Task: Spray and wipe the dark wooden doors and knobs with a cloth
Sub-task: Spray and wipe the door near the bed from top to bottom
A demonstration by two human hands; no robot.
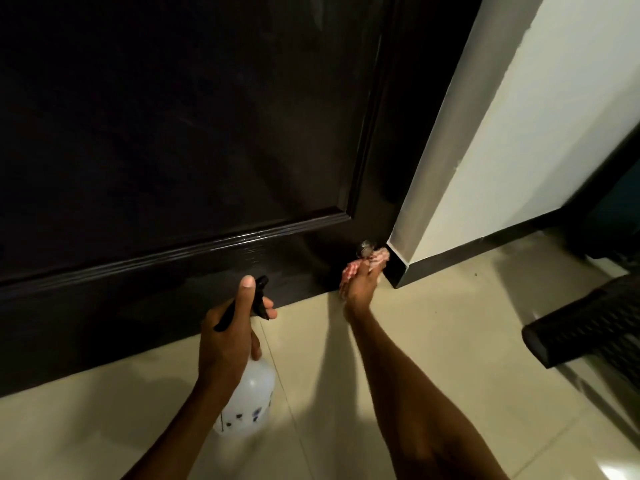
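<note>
A dark wooden door [173,133] fills the left and middle of the head view, with a raised panel edge running across it. My left hand [232,327] grips the black trigger head of a translucent white spray bottle [249,400], nozzle facing the door's bottom rail. My right hand [360,289] holds a red-and-white patterned cloth [375,259] against the door's lower right corner, beside a small metal fitting [365,247]. No door knob is in view.
A white wall [519,133] with a dark baseboard [485,242] stands right of the door. Pale floor tiles [450,341] lie below. A dark woven piece of furniture [588,323] juts in at the right edge.
</note>
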